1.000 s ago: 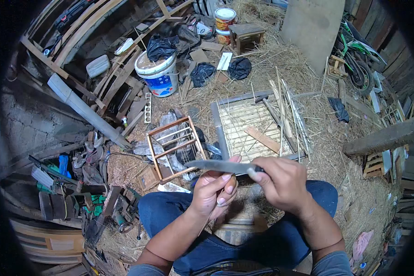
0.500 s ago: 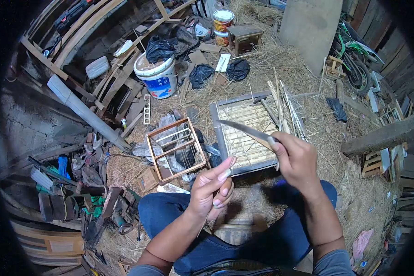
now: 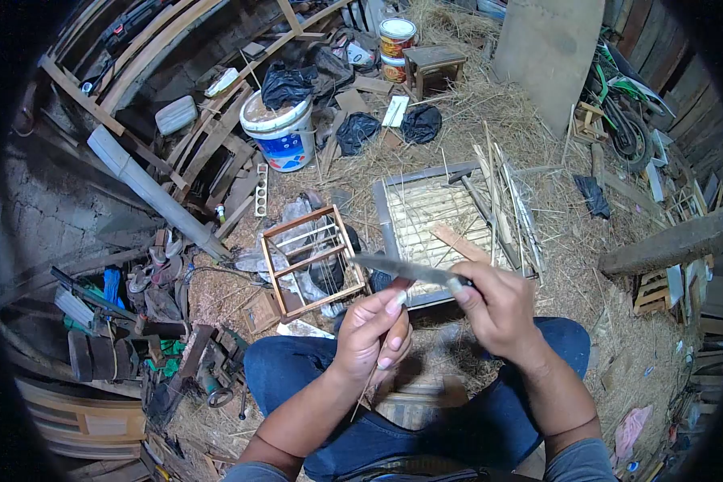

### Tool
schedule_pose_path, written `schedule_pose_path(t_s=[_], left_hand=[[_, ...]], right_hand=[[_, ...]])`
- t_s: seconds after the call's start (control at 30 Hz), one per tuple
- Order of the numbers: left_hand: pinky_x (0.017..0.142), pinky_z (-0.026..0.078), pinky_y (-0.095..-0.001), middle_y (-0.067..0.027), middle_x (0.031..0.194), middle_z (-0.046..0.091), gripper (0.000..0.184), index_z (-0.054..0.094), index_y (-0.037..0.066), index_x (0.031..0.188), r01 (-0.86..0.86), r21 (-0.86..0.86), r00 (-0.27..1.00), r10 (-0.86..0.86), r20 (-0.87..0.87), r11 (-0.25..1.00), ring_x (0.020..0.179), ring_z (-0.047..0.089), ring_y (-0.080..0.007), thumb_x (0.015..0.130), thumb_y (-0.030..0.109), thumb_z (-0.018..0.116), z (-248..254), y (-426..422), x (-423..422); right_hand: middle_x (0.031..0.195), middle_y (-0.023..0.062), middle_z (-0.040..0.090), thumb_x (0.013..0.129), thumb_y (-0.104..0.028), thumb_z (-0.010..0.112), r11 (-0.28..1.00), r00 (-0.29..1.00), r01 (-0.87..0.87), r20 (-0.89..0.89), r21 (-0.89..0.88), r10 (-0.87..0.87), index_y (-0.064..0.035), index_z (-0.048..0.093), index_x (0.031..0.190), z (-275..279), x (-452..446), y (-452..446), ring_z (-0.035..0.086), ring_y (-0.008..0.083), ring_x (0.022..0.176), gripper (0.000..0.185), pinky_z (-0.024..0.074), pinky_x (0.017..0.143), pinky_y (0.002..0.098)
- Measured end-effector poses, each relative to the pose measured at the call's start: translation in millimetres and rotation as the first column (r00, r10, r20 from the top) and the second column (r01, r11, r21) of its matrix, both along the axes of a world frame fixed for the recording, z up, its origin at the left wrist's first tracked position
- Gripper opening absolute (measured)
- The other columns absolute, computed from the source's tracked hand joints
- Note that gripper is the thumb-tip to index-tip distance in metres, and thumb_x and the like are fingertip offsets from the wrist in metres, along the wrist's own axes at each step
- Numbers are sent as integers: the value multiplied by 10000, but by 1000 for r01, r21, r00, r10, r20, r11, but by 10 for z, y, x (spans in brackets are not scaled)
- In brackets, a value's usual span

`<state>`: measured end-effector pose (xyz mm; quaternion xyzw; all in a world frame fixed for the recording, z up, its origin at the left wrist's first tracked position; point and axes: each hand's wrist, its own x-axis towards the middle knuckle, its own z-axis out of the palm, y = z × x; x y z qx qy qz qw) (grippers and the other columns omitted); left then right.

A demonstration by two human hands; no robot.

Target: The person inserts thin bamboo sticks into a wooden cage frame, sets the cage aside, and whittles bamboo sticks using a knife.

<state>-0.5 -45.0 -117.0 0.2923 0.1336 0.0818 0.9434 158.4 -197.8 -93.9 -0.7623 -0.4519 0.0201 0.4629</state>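
Observation:
My right hand (image 3: 498, 309) is wrapped round the handle of a knife (image 3: 406, 269), whose blade points left above my left hand. Pinched in my left hand (image 3: 373, 333) is a thin stick (image 3: 365, 395), its lower end slanting down toward my lap. The blade passes close to the left fingertips; whether it touches the stick cannot be made out. Beyond the left hand stands a small wooden frame (image 3: 304, 265) with thin bars. A slatted panel in a grey frame (image 3: 384, 215) lies farther ahead, with a hammer (image 3: 488, 210) and a flat wood piece (image 3: 458, 243) on it.
A white bucket (image 3: 281, 132) with a black bag on top stands ahead left, near a small stool (image 3: 432, 60). Thin strips (image 3: 502, 193) lie along the panel's right side. A wooden beam (image 3: 667, 241) juts in at right. Tools and scraps (image 3: 161, 305) crowd the left.
The knife swung up and away to the right, then came back down over my left hand. My left hand stays about where it was, holding the stick.

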Motion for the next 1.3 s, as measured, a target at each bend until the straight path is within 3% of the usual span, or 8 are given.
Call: schedule_pose_path(t_s=[0.17, 0.33, 0.53, 0.6, 0.63, 0.77, 0.93, 1.3], left_hand=[[352, 332, -231, -20, 625, 511, 416, 473, 58, 1516, -53, 25, 998, 53, -23, 998, 376, 393, -82, 1108, 134, 448, 25, -22, 13], [350, 329, -224, -10, 617, 508, 424, 463, 46, 1521, -35, 35, 999, 35, 3, 999, 375, 394, -72, 1103, 111, 441, 4, -11, 4], [393, 317, -208, -11, 606, 498, 423, 494, 29, 1513, -37, -14, 999, 37, -1, 999, 413, 378, -62, 1097, 107, 481, 42, -7, 14], [395, 316, -205, -10, 606, 499, 415, 505, 23, 1502, -54, 7, 999, 54, 8, 999, 411, 377, -61, 1097, 113, 485, 27, -15, -14], [400, 321, -206, -8, 608, 498, 422, 496, 22, 1508, -44, 47, 999, 44, 12, 998, 412, 379, -62, 1097, 118, 487, 23, -14, -29], [337, 328, -222, 6, 576, 466, 454, 433, 43, 1549, -15, 121, 1000, 17, -19, 993, 373, 369, -69, 1099, 104, 446, 33, -30, -5], [344, 331, -227, 7, 565, 447, 457, 431, 42, 1551, -12, 130, 999, 6, 52, 991, 385, 372, -72, 1098, 103, 439, 1, -44, -24], [373, 342, -223, 14, 571, 457, 454, 414, 13, 1552, 12, -40, 1000, -12, 4, 999, 400, 384, -69, 1105, 98, 410, 16, -3, 29]], right_hand=[[830, 92, 721, 905, -206, 738, 993, 985, -121, 123, 6, 120, -86, 709, 1052, -66, -68, 22, 708, 277, 701, 192, 534, 607, 373], [805, 78, 707, 871, -199, 751, 993, 979, -120, 171, 21, 115, -93, 706, 1027, -41, -38, 33, 700, 273, 695, 194, 529, 603, 374], [822, 82, 730, 908, -197, 725, 996, 979, -77, 185, -36, 82, -94, 719, 1030, -68, 114, 10, 701, 259, 679, 160, 533, 588, 363], [850, 87, 750, 937, -208, 711, 991, 987, 119, 116, -54, -112, -90, 736, 1040, -88, 190, -9, 704, 252, 661, 158, 536, 576, 360], [850, 87, 750, 937, -208, 711, 991, 986, 120, 119, -55, -113, -90, 736, 1040, -80, 188, -23, 704, 252, 661, 158, 536, 576, 360], [829, 96, 733, 947, -263, 713, 997, 979, -29, 203, 77, 13, -95, 728, 1028, -41, 22, 4, 703, 269, 663, 187, 531, 576, 368], [779, 87, 683, 893, -289, 740, 994, 974, -106, 204, 21, 99, -98, 698, 1050, -69, -65, 36, 678, 291, 669, 251, 512, 585, 391], [780, 80, 698, 916, -214, 710, 996, 979, -85, 183, 3, 83, -119, 714, 1050, -147, 112, 32, 686, 286, 677, 164, 515, 594, 391]])
